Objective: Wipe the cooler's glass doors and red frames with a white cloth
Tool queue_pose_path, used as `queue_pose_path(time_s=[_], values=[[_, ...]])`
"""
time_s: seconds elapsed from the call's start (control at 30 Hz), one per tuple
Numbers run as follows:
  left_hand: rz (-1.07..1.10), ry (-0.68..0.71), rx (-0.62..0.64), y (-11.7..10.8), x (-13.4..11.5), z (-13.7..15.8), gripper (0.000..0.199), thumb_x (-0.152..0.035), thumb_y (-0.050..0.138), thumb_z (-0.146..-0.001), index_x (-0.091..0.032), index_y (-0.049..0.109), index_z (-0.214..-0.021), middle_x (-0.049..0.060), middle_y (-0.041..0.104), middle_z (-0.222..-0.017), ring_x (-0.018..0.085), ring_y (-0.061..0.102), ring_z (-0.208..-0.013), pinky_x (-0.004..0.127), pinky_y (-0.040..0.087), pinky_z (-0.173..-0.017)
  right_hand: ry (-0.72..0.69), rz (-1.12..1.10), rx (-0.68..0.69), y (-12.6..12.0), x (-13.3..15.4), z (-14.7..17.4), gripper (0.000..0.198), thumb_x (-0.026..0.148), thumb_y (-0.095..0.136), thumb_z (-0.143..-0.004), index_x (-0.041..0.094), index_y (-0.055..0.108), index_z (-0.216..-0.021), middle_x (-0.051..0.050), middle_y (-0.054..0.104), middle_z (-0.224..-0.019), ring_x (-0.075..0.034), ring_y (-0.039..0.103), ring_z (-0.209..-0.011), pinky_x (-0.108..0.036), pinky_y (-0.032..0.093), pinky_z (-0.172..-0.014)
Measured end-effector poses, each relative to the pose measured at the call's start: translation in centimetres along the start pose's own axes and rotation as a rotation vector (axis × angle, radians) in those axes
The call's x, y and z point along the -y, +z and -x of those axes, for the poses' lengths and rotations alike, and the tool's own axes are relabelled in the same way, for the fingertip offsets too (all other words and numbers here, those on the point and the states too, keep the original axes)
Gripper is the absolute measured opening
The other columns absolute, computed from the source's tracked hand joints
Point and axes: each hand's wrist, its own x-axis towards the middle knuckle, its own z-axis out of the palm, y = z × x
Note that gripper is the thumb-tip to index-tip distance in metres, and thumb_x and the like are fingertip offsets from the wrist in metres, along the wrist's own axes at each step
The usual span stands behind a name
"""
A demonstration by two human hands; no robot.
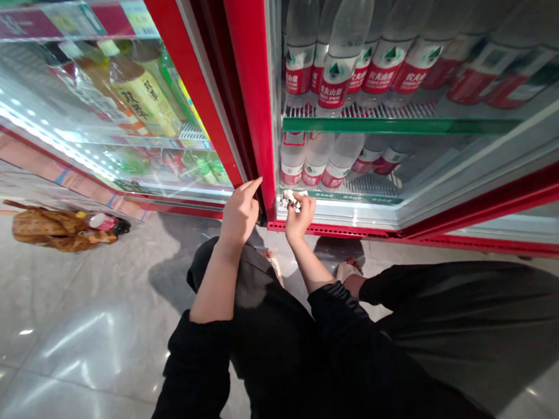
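Observation:
My right hand (300, 218) has its fingers closed on a crumpled white cloth (290, 199) with dark marks, at the lower left corner of the glass door (352, 209). Whether this bunched piece is fabric or paper is hard to tell. My left hand (241, 214) is at the gap beside the red door frame (257, 108). Its index finger stretches out to the frame's edge, the other fingers are partly bent, and nothing shows in it. Behind the glass, water bottles (332, 89) with red and white labels stand on shelves.
A second cooler (186, 68) with yellow tea bottles (147, 91) is to the left. On the grey tiled floor (101, 340) lies a brown patterned bag (49, 229), a bottle with a red label (104, 222) beside it. My bent knees are close to the cooler's base.

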Motion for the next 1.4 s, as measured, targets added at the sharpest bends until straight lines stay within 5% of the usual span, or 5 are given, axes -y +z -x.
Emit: queue_pose_path(time_s=[0.13,0.4,0.67,1.1,1.4], values=[[0.01,-0.019,0.1,0.6,-0.3,-0.3,0.066,-0.002,0.045,-0.092,-0.019,0.068,-0.151,0.009,0.07,-0.152,0.021,0.067,-0.141,0.036,0.049,-0.128,0.052,-0.029,-0.15,0.7,1.0,-0.2,0.02,0.014,0.057,-0.091,0.021,0.067,-0.107,-0.009,0.063,-0.111,-0.024,0.06,-0.117,-0.044,0.052,-0.111],[-0.008,-0.061,0.151,0.8,0.2,-0.8,0.068,0.0,0.044,-0.089,-0.015,0.067,-0.151,0.014,0.069,-0.153,0.026,0.068,-0.14,0.043,0.051,-0.127,0.162,-0.06,0.081,2.6,2.1,1.9,0.017,0.01,0.055,-0.096,0.024,0.06,-0.104,-0.008,0.063,-0.11,-0.022,0.055,-0.112,-0.038,0.05,-0.111],[-0.054,0.007,0.162,0.4,0.9,-0.2,0.066,-0.003,0.042,-0.092,-0.015,0.063,-0.153,0.014,0.068,-0.153,0.025,0.064,-0.144,0.045,0.05,-0.128,0.324,-0.055,-0.069,3.3,3.2,1.2,0.021,0.015,0.048,-0.097,0.02,0.06,-0.114,-0.016,0.065,-0.125,-0.027,0.056,-0.129,-0.046,0.045,-0.12],[-0.109,0.005,0.117,0.7,0.5,-0.9,0.063,-0.004,0.041,-0.094,-0.014,0.064,-0.151,0.013,0.07,-0.151,0.024,0.064,-0.142,0.043,0.049,-0.128,0.394,-0.078,-0.288,5.0,-1.6,3.0,0.02,0.02,0.055,-0.085,0.02,0.067,-0.101,-0.009,0.073,-0.101,-0.026,0.071,-0.102,-0.049,0.058,-0.105],[-0.104,0.0,0.14,0.5,0.4,-1.1,0.063,-0.001,0.041,-0.092,-0.013,0.066,-0.149,0.015,0.072,-0.148,0.026,0.065,-0.142,0.046,0.049,-0.128,0.496,-0.239,-0.172,6.8,2.2,2.1,0.018,0.025,0.062,-0.087,0.02,0.063,-0.104,-0.007,0.073,-0.102,-0.021,0.07,-0.095,-0.043,0.062,-0.1]])
